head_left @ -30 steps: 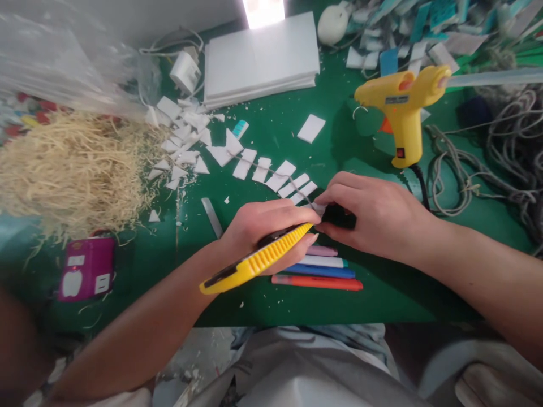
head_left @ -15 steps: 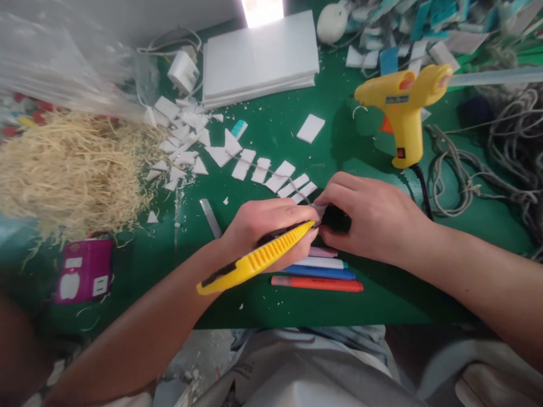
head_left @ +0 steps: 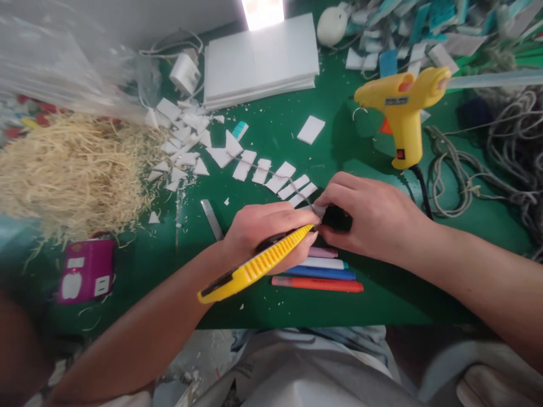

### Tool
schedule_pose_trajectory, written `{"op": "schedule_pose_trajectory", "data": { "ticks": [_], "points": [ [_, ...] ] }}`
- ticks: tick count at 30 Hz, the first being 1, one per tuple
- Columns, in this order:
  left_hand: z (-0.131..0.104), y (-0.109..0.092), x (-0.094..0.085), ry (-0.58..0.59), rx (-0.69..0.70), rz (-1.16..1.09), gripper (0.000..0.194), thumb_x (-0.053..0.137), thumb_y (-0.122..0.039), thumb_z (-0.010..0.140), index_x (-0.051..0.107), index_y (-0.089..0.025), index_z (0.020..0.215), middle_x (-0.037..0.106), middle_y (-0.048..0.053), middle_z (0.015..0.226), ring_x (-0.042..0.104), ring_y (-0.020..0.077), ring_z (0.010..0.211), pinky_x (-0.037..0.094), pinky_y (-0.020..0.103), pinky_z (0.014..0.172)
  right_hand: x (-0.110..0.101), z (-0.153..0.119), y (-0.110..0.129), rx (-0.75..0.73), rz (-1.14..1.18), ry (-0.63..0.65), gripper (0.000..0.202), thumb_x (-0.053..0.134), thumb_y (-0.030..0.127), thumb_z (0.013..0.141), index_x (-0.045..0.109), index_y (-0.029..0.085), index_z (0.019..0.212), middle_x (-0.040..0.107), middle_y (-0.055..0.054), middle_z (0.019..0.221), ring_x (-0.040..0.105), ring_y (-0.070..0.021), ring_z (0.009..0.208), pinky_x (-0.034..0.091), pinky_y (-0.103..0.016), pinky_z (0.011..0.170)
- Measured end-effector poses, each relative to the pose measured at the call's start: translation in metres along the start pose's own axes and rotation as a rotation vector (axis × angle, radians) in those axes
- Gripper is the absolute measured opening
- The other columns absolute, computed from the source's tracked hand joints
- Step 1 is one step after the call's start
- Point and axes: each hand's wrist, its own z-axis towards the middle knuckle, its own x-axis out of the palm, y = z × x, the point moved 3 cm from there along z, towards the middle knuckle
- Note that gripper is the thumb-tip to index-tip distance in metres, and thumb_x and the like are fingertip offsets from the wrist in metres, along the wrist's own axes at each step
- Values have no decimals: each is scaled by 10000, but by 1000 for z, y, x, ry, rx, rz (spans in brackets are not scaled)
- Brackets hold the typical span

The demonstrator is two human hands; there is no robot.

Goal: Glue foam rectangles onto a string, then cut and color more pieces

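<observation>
My left hand (head_left: pixel 271 229) is closed round a yellow utility knife (head_left: pixel 258 265), whose handle slants down to the left. Thumb and fingers of my right hand (head_left: pixel 365 217) pinch the grey string (head_left: pixel 300 194) close to the knife's front end, and the two hands meet there. From that spot the string runs up and left across a row of white foam pieces (head_left: pixel 280 176). The knife's blade and the exact contact at the fingertips are hidden. Just below the hands lie a red marker (head_left: pixel 318 284), a blue marker (head_left: pixel 326 272) and a white one (head_left: pixel 324 263).
A yellow glue gun (head_left: pixel 405 113) stands at right beside tangled cord (head_left: pixel 458 175). White boards (head_left: pixel 261 65) lie at the back. On the left are foam scraps (head_left: pixel 182 133), straw (head_left: pixel 76 169) and a purple box (head_left: pixel 87 271). A metal strip (head_left: pixel 211 219) lies near my left wrist.
The knife's rear end has dipped slightly, and my left hand has shifted a little. My right hand stays almost in place.
</observation>
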Motion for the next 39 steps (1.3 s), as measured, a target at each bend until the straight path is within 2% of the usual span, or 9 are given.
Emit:
{"op": "schedule_pose_trajectory", "data": {
  "ticks": [6, 18, 31, 39],
  "points": [
    [-2, -4, -9, -50, -60, -7, 154, 583, -196, 932, 715, -259, 979, 806, -21, 856, 721, 110, 665, 627, 222, 665, -1, 0, -1, -2, 34, 24, 101, 645, 259, 812, 689, 191, 872, 669, -65, 891, 573, -172, 709, 341, -282, 568],
    [1, 0, -1, -10, -100, -69, 146, 610, -199, 932, 731, -271, 969, 814, -6, 887, 740, 137, 683, 658, 262, 677, -1, 0, -1, -6, 6, 5, 108, 641, 257, 798, 686, 194, 874, 681, -66, 886, 578, -178, 717, 351, -284, 571],
    [4, 0, 1, 54, -36, -47, 126, 606, -224, 955, 718, -268, 993, 797, -9, 864, 731, 131, 688, 628, 233, 679, 0, 0, -2, -23, 0, -3, 87, 627, 255, 806, 671, 197, 853, 667, -67, 881, 575, -177, 716, 348, -284, 572],
    [11, -4, 0, 91, 50, 116, 167, 549, -216, 958, 701, -246, 896, 749, -16, 736, 697, 126, 633, 583, 207, 610, 0, 2, 3, 31, -44, -2, 100, 626, 231, 741, 663, 198, 828, 667, -62, 873, 557, -172, 690, 306, -288, 555]
  ]
}}
